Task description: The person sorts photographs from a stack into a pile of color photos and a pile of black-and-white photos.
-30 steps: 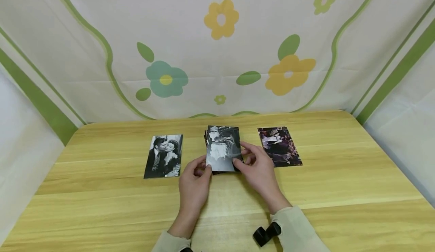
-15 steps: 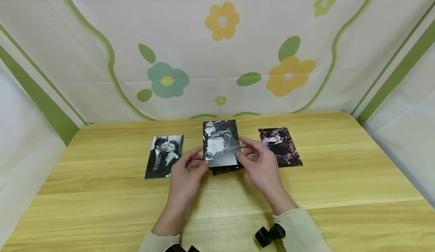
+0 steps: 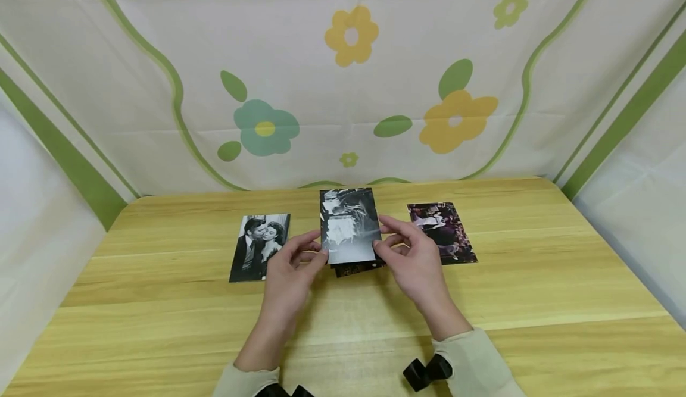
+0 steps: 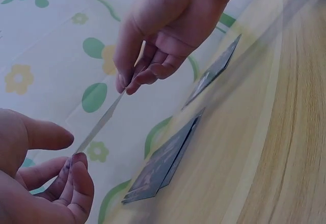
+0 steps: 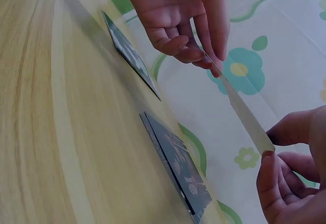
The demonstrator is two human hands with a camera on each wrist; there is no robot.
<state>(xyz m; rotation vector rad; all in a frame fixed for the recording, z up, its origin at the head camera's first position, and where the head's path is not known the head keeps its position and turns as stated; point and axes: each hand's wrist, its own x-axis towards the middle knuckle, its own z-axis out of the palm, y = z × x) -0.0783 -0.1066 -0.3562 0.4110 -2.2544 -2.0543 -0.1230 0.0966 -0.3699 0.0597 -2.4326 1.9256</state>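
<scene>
Between both hands is a black-and-white photo (image 3: 348, 227), raised above the table. My left hand (image 3: 289, 275) pinches its left edge near the lower corner, thumb in front and fingers behind. On the opposite edge, my right hand (image 3: 415, 260) pinches it the same way. The wrist views show the photo edge-on as a thin pale sheet (image 5: 248, 117), clear of the table. Below it lies a small pile of dark photos (image 3: 358, 268), mostly hidden in the head view; in the left wrist view the pile (image 4: 160, 165) has uneven edges.
On the left lies a black-and-white photo (image 3: 252, 254) of a couple. A dark colour photo (image 3: 452, 236) lies on the right, partly behind my right hand. The wooden table (image 3: 161, 337) backs onto a flowered cloth (image 3: 300, 75).
The black-and-white photo has been lifted from over the pile, slightly up and away. My left hand has shifted left along with it. Over the last half second both hands barely move.
</scene>
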